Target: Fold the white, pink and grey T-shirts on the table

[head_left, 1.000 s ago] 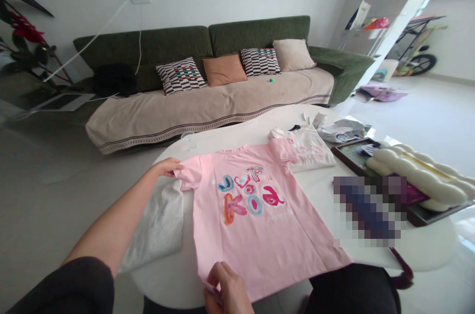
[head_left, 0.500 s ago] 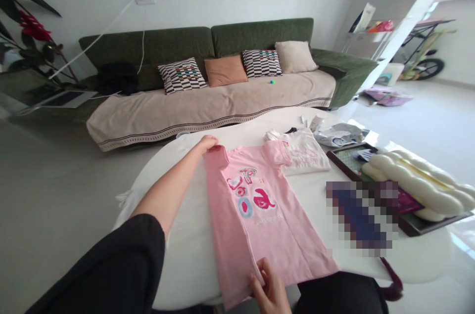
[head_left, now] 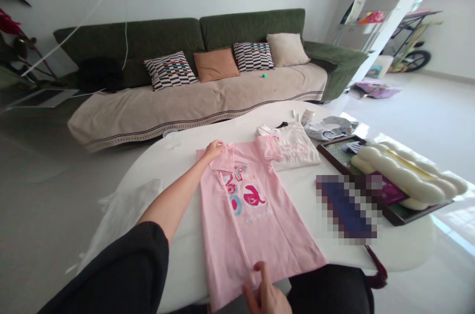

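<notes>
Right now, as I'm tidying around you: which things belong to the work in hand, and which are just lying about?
In hand: pink T-shirt, left hand pinching its shoulder, right hand on its hem.
Lying about: white T-shirt, pale cloth, tray, plastic bag.

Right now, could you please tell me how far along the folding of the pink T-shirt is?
Done: the left side of the pink T-shirt is folded over its print. In hand: the left hand is at the fold's top, the right hand touches the hem. Left: the right sleeve lies spread out and the shirt is full length. A white T-shirt lies folded beside it.
</notes>
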Available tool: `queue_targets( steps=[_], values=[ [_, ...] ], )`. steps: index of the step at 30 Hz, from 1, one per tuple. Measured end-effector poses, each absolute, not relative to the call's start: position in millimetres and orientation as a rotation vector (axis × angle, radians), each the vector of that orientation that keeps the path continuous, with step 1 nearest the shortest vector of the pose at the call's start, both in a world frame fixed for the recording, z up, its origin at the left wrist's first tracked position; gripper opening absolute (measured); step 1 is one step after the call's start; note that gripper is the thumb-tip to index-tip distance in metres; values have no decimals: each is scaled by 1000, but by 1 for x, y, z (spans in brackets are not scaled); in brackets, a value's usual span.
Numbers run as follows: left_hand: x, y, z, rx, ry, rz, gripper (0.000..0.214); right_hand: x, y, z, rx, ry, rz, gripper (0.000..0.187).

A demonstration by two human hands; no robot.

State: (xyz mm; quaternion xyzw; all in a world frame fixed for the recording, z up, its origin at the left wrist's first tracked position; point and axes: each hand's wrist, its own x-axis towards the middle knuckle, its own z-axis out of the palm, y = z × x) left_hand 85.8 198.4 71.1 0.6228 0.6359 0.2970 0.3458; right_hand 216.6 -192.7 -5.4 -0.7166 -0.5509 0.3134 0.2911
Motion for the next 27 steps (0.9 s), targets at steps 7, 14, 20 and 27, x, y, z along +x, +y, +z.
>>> queue_targets(
  steps=[7,14,20,27],
  values=[
    [68,122,47,2026,1644,695,47,205,-160,29,-1581,-2104,292,53],
    [64,97,32,2204,1744,304,60,215,-157,38,-1545,-2092,506,51],
    [137,111,60,2266,1465,545,44,330,-141,33,-2010,-1447,144,41],
    [250,129,59,2152,1369,615,51,352,-133,21,-2152,-1492,182,35]
  ],
)
